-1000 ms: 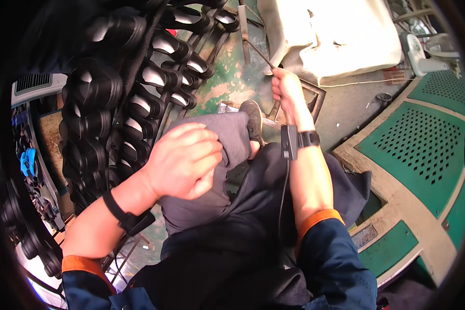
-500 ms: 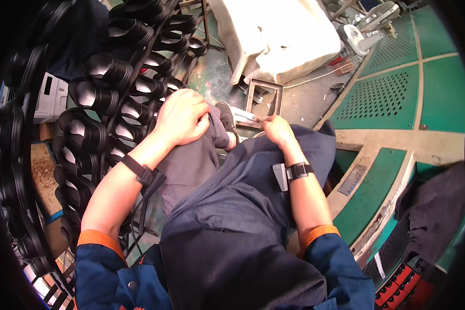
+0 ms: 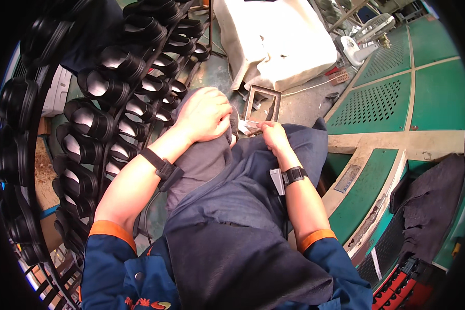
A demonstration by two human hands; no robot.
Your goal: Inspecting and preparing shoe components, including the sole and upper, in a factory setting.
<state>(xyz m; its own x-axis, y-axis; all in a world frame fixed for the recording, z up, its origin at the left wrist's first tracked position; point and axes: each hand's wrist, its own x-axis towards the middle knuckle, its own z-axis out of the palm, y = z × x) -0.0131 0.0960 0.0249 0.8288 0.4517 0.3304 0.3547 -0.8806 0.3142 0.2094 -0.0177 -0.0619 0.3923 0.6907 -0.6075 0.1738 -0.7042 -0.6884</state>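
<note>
L hand [image 3: 204,114] lies palm-down, fingers curled round a dark rubber piece [image 3: 233,123] pressed to the grey cloth [image 3: 201,163] over the person's knee; most of that piece is hidden under the hand, only a dark edge shows at the hand's 3 o'clock. R hand [image 3: 274,137] is closed in a pinch on a thin metal blade [image 3: 250,126], thumb and forefinger near its rear end. The blade sits between the two hands, just above the lap, at approx centre of the frame. Its long axis runs roughly 3-to-9 o'clock, tip aimed toward 9–10 o'clock, i.e. at the rubber piece; whether tip and rubber touch can't be told. To do this trimming well, judging from the pose: keep L hand clamping the piece firm on the knee, fingertips back from the cutting line, and draw the blade in short strokes, wrist low. Racks of black rubber boots [image 3: 95,88] fill 9–11 o'clock, a white sack [image 3: 274,41] sits at 12, a metal frame [image 3: 263,103] lies just beyond the hands, green floor panels [image 3: 398,98] at 2–3 o'clock.
</note>
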